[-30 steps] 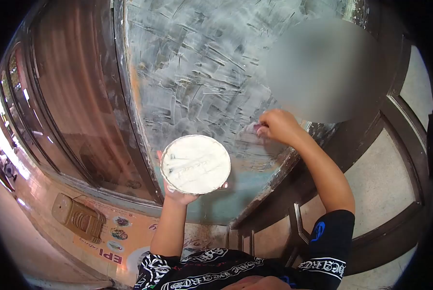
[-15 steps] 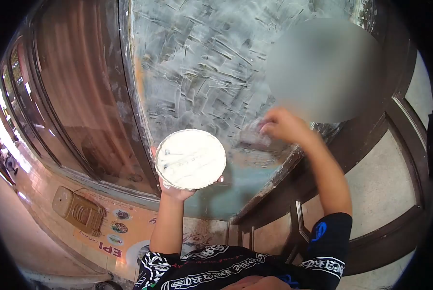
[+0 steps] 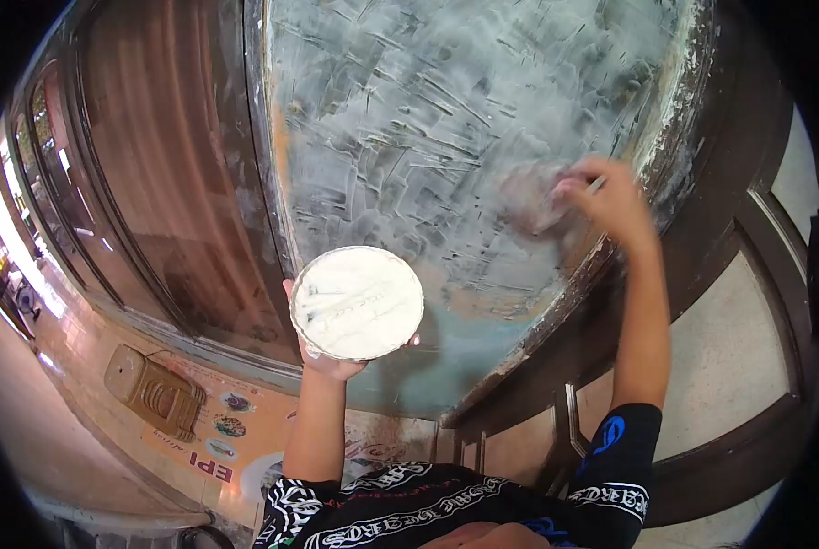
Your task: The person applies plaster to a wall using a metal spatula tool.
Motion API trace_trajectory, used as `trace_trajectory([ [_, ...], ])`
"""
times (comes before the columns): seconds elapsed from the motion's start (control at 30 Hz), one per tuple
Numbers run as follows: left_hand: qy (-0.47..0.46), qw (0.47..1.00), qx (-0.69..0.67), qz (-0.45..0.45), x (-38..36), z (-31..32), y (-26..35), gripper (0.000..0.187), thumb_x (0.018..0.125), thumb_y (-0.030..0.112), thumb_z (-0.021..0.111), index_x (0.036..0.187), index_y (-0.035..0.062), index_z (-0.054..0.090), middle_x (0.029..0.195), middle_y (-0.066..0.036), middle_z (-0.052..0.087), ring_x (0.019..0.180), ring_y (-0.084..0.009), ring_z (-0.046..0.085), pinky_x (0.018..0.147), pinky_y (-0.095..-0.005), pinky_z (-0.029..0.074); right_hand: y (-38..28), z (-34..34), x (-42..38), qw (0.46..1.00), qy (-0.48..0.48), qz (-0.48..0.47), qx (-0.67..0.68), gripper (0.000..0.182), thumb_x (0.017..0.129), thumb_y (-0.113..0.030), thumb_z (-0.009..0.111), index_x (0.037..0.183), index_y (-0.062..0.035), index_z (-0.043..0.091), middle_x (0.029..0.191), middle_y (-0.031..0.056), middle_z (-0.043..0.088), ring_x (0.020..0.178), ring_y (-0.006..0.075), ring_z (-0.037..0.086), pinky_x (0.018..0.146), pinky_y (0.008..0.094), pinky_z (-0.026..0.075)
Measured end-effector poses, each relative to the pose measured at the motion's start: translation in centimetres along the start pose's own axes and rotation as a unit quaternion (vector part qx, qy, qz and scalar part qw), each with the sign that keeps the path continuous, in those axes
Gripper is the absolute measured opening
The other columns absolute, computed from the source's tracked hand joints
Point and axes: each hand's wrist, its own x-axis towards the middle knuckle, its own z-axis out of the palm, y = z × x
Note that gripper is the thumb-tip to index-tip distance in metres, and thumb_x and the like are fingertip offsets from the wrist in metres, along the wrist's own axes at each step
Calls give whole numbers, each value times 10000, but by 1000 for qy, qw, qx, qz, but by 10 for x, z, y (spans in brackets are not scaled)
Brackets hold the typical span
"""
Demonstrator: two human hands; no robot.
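My left hand point(image 3: 336, 366) supports from below a round lid point(image 3: 316, 343) loaded with white putty point(image 3: 359, 302). Its fingers wrap the rim, and a little putty is on the skin near the wrist. Up on the right, my right hand point(image 3: 610, 197) is closed around a putty knife point(image 3: 533, 197). The blade is smeared by motion and lies against or very close to the panel; contact cannot be made out. The grey-green panel point(image 3: 400, 119) carries many streaky whitish strokes, with a smoother bluish strip low down.
A dark, paint-flecked frame point(image 3: 679, 119) borders the panel on the right, with brown panelled woodwork point(image 3: 729, 339) beyond. Brown glossy doors point(image 3: 153, 156) stand to the left. On the floor lie a brown plastic stool point(image 3: 153, 389) and an orange printed banner point(image 3: 190, 453).
My right hand has moved up and to the right across the panel with the putty knife. My left hand and the lid have hardly shifted. The view has tilted slightly.
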Motion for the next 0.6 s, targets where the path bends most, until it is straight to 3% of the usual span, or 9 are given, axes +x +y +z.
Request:
trace_trajectory([
  [0.1,-7,995,-99,-30,0,0,-2,1010,831,836,410,1572,178,215,1617,-216,175,1391,-564,277,954,-863,259,12,84,-35,978,-162,4,-134,221,793,-256,761,898,-67,712,902,112,685,897,316,658,777,419,512],
  [0.2,-27,995,-87,-46,2,1,-7,1020,829,835,416,1572,167,212,1614,-224,178,1388,-568,279,963,-855,262,23,107,-32,970,-133,0,-204,234,813,-307,731,911,-98,700,945,104,682,960,346,641,802,454,509],
  [0.3,-72,994,-50,-58,7,0,-8,1023,823,836,426,1567,161,229,1608,-225,199,1372,-568,307,958,-856,266,12,44,10,978,43,37,-203,237,839,-315,713,971,-119,725,987,87,695,976,328,645,817,435,513],
  [0.33,-41,996,-70,-48,6,2,-8,1020,821,836,428,1562,159,244,1602,-227,215,1361,-568,322,953,-854,277,17,17,23,977,108,-4,-184,242,840,-278,730,994,-91,734,939,100,713,877,289,673,778,383,517],
  [0.4,-7,997,-71,-34,3,0,-8,1016,821,839,422,1558,159,258,1594,-228,235,1350,-569,340,942,-850,297,10,-31,33,982,169,66,-48,223,831,-203,749,974,-33,729,855,101,711,755,211,655,722,326,502],
  [0.43,-8,998,-49,-26,5,-2,-5,1015,823,842,413,1558,160,257,1594,-227,237,1349,-570,342,938,-848,306,2,-45,30,981,176,62,-55,197,824,-134,750,946,17,711,797,84,683,699,152,603,683,299,481],
  [0.5,-21,997,-72,-20,0,0,-4,1013,831,841,399,1565,162,237,1597,-225,228,1361,-569,326,936,-846,312,7,-45,14,989,138,47,-16,193,820,-140,752,933,12,715,803,71,682,714,141,598,688,302,482],
  [0.57,35,998,-46,-3,-2,-4,-1,1015,833,843,391,1569,163,228,1600,-226,222,1367,-569,318,936,-849,304,-4,-5,-9,997,72,27,2,177,820,-159,737,924,-16,728,793,76,681,720,173,615,691,323,483],
  [0.6,-11,997,-77,-15,-2,1,-3,1012,834,842,391,1567,162,232,1601,-231,215,1363,-573,318,941,-851,294,4,23,-19,999,-5,19,-25,181,820,-182,735,929,-38,730,818,87,682,760,210,634,706,347,492],
])
